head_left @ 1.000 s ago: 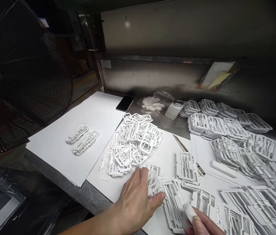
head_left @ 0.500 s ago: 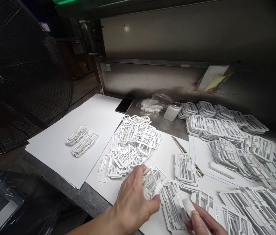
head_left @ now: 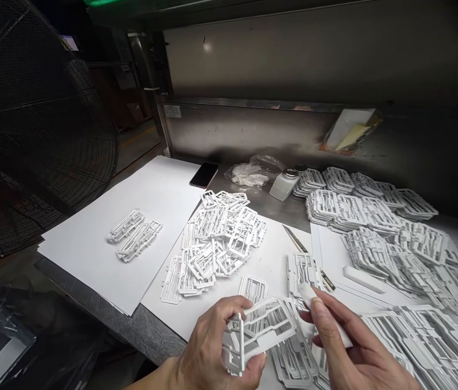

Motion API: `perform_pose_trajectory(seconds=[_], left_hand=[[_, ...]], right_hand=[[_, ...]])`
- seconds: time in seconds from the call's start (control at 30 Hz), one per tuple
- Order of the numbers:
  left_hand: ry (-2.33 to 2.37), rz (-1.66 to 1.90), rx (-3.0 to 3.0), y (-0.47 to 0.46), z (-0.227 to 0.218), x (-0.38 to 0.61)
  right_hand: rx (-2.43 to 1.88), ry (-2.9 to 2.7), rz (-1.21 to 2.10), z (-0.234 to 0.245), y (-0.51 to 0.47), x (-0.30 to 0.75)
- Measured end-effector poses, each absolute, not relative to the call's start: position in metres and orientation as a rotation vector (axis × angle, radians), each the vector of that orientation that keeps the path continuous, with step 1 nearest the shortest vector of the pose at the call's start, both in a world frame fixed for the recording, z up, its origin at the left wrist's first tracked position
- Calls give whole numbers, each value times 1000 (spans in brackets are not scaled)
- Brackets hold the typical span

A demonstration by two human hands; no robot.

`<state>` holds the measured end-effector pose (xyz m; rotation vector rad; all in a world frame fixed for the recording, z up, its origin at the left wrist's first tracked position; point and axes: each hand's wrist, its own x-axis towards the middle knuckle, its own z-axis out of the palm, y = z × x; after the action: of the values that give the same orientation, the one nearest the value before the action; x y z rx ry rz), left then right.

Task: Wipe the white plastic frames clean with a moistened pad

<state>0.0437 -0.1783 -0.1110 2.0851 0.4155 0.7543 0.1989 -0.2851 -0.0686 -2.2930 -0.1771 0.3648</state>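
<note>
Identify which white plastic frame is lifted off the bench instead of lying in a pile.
The frame pinched in the left hand, tilted up above the paper; all others lie flat or heaped.

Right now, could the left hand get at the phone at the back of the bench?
Probably not freely: the left hand is shut on a white plastic frame, and the phone lies far behind the frame pile.

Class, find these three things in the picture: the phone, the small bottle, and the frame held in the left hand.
phone point(head_left: 204, 175), head view, middle of its dark screen.
small bottle point(head_left: 283, 184), head view, its white body.
frame point(head_left: 262, 329), head view, its flat middle bar.
</note>
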Motion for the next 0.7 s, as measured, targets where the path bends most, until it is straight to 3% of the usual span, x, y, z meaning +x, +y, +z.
perform_pose_trajectory(seconds=[0.3, 0.57, 0.7], left_hand=[[318, 773, 1774, -185, -117, 48], [592, 192, 1587, -178, -90, 55], [431, 103, 1073, -176, -85, 66]], right_hand=[[-1356, 18, 740, -71, -246, 182], [-1217, 188, 813, -60, -237, 175], [-1082, 243, 828, -57, -231, 171]])
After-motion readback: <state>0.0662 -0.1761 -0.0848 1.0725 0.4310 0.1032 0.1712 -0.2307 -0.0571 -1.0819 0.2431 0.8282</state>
